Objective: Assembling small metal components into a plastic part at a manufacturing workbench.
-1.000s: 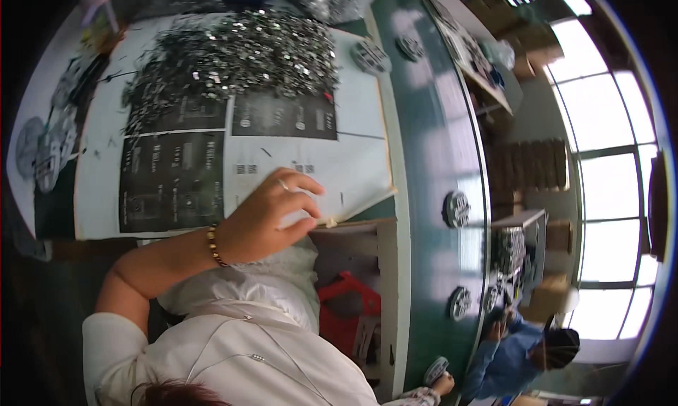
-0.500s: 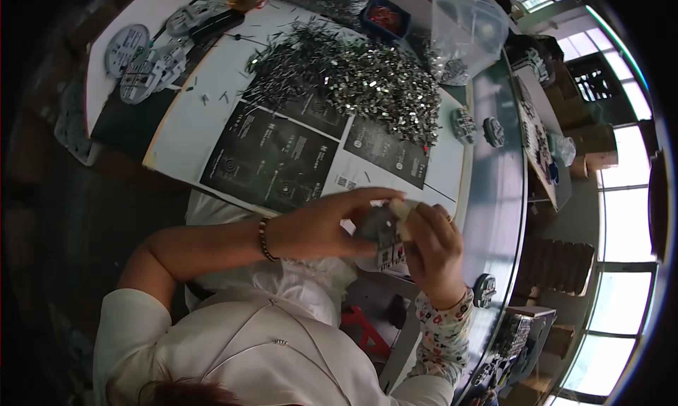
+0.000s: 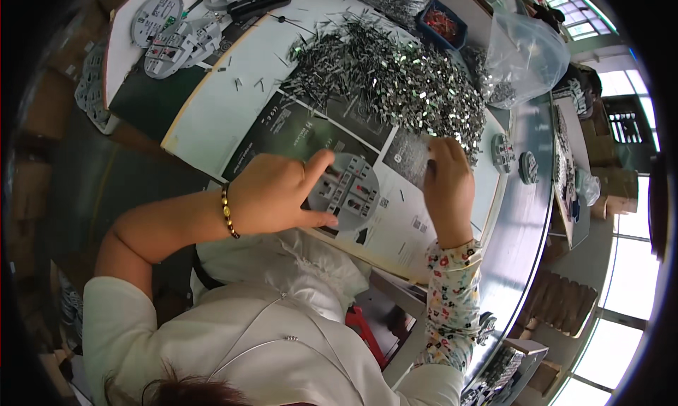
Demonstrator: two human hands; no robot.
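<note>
A round grey plastic base [image 3: 345, 192] with small metal and red fittings in its slots faces up over the front part of the board. My left hand [image 3: 272, 192] grips it by its left edge, with the thumb below and the index finger above. Farther right, my right hand [image 3: 449, 183] has its fingers bent downward and together at the near edge of a heap of small shiny metal pieces [image 3: 402, 88]. What its fingertips hold, if anything, is hidden.
Several similar round bases [image 3: 169, 53] lie at the far left beside a black tool [image 3: 258, 4]. Behind the heap stand a blue bin [image 3: 443, 24] of reddish parts and a clear plastic bag [image 3: 526, 56]. A conveyor [image 3: 519, 222] at right carries more bases [image 3: 528, 167].
My hands have parted: the left moved a little left and up with the base, now face up. My right hand left the base and moved up to the heap's edge. The view has shifted too.
</note>
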